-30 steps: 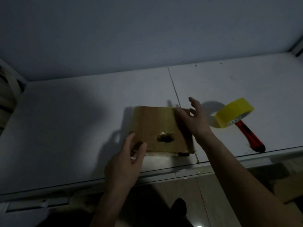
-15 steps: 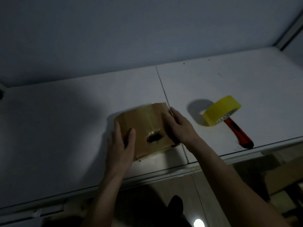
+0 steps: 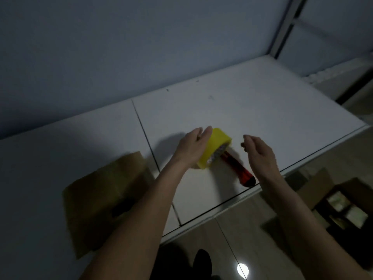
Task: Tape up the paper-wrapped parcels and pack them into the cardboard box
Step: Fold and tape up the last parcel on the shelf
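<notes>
The brown paper-wrapped parcel [image 3: 105, 199] lies flat near the front edge of the white table [image 3: 262, 110], at lower left, with a dark torn spot partly hidden behind my left forearm. A yellow tape roll [image 3: 217, 147] leans on a red utility knife [image 3: 240, 171] right of the table's seam. My left hand [image 3: 191, 148] rests against the roll's left side, its fingers fairly straight over the top edge. My right hand [image 3: 258, 152] hovers just right of the roll and above the knife, fingers loosely curled and holding nothing.
An open cardboard box [image 3: 343, 209] stands on the floor at lower right, below the table's front edge. A grey wall rises behind the table, and a metal frame post [image 3: 286, 27] stands at the upper right. A light reflects off the glossy floor.
Both hands have left the parcel and moved right to the tape roll. The view swung right, so the parcel now sits at lower left.
</notes>
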